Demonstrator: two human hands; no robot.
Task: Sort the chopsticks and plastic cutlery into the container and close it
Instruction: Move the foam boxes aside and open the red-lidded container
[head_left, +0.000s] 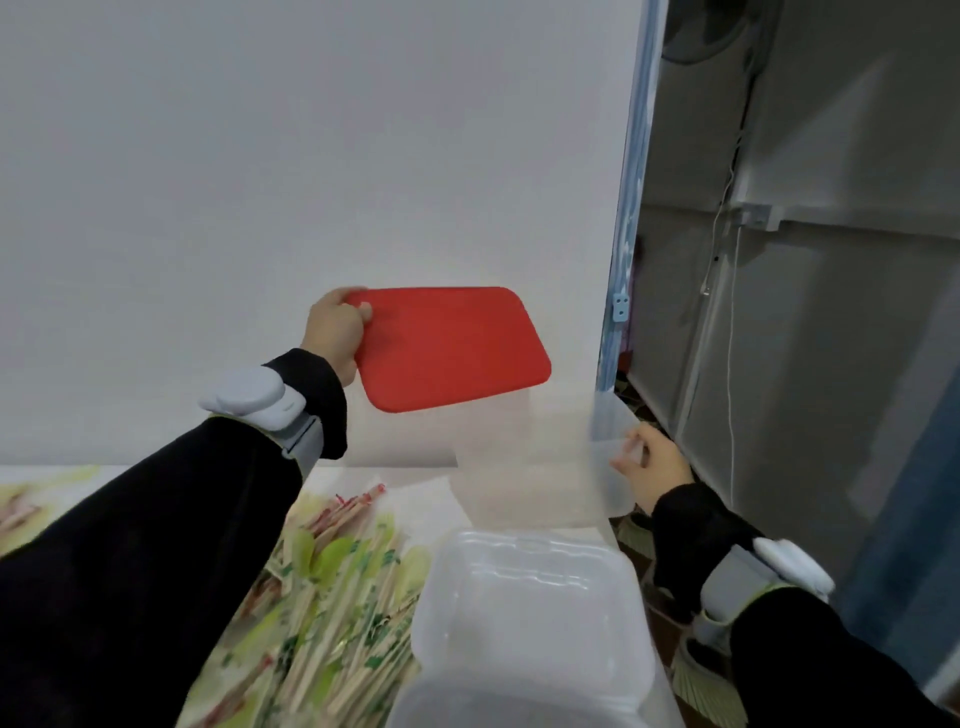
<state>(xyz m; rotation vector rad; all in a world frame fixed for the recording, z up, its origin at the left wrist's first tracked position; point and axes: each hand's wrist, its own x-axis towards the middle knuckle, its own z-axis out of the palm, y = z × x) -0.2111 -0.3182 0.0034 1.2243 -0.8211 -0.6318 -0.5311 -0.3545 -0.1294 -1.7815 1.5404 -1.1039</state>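
Left hand grips red lid by left short edge, lid raised before white wall, tilted. Right hand pinches right rim of clear container, held below lid, blurred. Second clear tub stands on table nearer camera than container. Chopsticks and green cutlery heaped left of tub on table.

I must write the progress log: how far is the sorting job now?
Done: nothing sorted; the chopsticks lie loose on the table. In hand: left hand grips the red lid, right hand holds a clear container; another container sits empty. Left: sorting, closing.
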